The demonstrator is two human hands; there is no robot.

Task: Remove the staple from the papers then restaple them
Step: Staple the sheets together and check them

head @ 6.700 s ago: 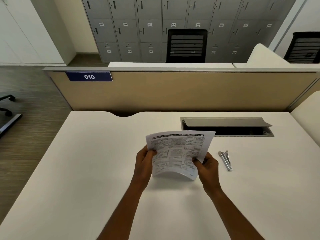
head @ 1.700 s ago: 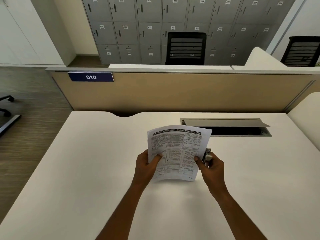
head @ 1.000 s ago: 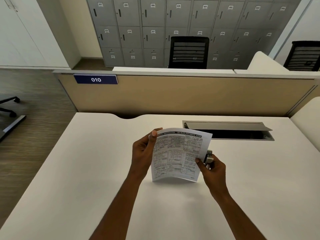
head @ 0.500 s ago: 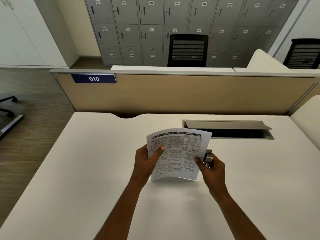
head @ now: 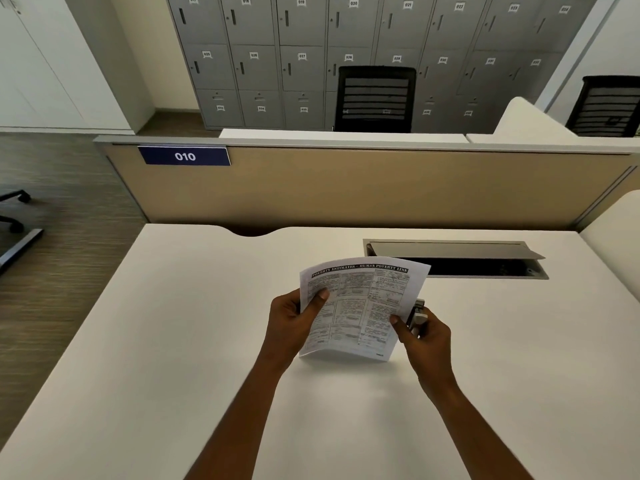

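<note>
The blue sign (head: 184,156) near the left end of the divider (head: 381,188) says "010". The papers (head: 360,306) have a black strip along the top edge reading "POVERTY ESTIMATES – HUMAN POVERTY LINE". The grey lockers (head: 301,32) wear little number tags, like 019, 020 and 027.

I look down on a plain white desk top (head: 173,341). Right of centre, a grey metal cable hatch (head: 450,250) is set into it, flap raised. Behind the desk runs a tan partition panel (head: 381,188) with a blue "010" sign (head: 184,156) at its upper left. Beyond it, numbered grey metal lockers (head: 256,64) fill the top of the frame, with a black mesh chair (head: 375,98) before them. Wood-look flooring (head: 62,271) shows at left.
</note>
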